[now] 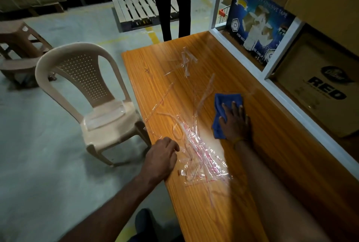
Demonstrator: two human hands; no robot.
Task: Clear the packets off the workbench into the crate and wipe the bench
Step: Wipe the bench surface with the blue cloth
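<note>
My right hand [236,123] presses flat on the cloth [226,109], packets [202,152] strewn just left of it, nearer my left hand [162,156], curled loosely at the worktop [262,164] edge.

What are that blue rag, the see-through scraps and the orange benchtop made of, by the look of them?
The blue cloth under the right hand looks like soft, matte fabric, perhaps microfibre: it bunches in folds. The clear scraps by the left hand look like thin glossy plastic film, crinkled and glinting, with red print. The benchtop seems a wood-grain laminate: striped, smooth, faintly shiny; solid wood cannot be ruled out.
</note>
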